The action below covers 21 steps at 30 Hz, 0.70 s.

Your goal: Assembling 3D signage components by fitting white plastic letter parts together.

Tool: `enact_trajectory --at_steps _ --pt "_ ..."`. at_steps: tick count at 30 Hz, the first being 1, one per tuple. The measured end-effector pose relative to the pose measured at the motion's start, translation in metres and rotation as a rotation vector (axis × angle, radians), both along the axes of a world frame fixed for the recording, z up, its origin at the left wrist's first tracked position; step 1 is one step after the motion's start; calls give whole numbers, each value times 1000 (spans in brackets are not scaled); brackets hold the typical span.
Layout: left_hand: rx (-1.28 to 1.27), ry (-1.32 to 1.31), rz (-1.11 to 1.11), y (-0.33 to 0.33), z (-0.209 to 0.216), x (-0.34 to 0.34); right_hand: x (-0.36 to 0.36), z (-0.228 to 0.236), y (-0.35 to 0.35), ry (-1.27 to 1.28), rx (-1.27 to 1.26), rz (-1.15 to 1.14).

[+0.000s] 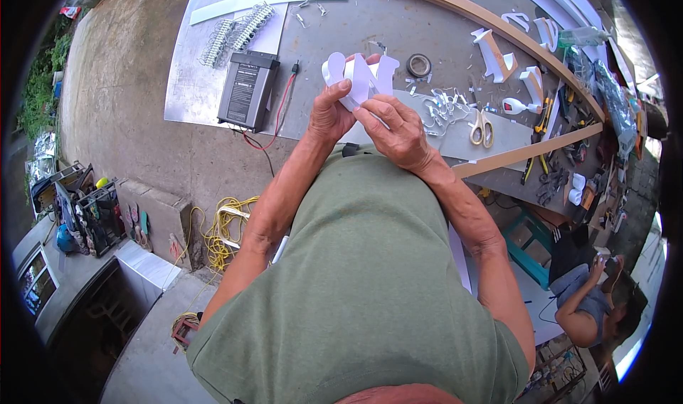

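Above the near edge of the grey worktable, both my hands are on a white sign letter with raised side walls. My left hand grips its left side, thumb on the face and fingers behind it. At the letter's lower edge, my right hand has its fingers curled in and pinched against the piece. Whether those fingertips also hold something small is hidden. Just right of the letter lies a roll of dark tape. Small white light modules on wires are heaped beyond my right hand, with scissors beside them.
A dark power supply box with a red lead sits left, below coiled module strings. Rightward are more letters, a white bottle, pliers and a long brown strip. Another person sits lower right.
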State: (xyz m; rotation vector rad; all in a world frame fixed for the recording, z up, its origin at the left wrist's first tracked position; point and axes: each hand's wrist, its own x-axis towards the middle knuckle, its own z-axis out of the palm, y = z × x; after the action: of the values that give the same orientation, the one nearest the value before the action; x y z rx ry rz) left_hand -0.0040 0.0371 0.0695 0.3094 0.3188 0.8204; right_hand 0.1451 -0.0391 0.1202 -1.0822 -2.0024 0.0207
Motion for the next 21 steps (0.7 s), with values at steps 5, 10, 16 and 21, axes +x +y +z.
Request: enact_trajectory --at_steps 5,10,16,21 --pt "31 33 13 -4 14 -6 8 29 -1 206 -151 -236" --pt "81 99 -7 -7 19 -6 16 35 -1 328 -534 -281" --pt "92 146 3 -13 22 -3 8 21 -5 449 -595 -308" --pt "130 89 27 -11 21 -5 8 11 -7 448 -515 -289"
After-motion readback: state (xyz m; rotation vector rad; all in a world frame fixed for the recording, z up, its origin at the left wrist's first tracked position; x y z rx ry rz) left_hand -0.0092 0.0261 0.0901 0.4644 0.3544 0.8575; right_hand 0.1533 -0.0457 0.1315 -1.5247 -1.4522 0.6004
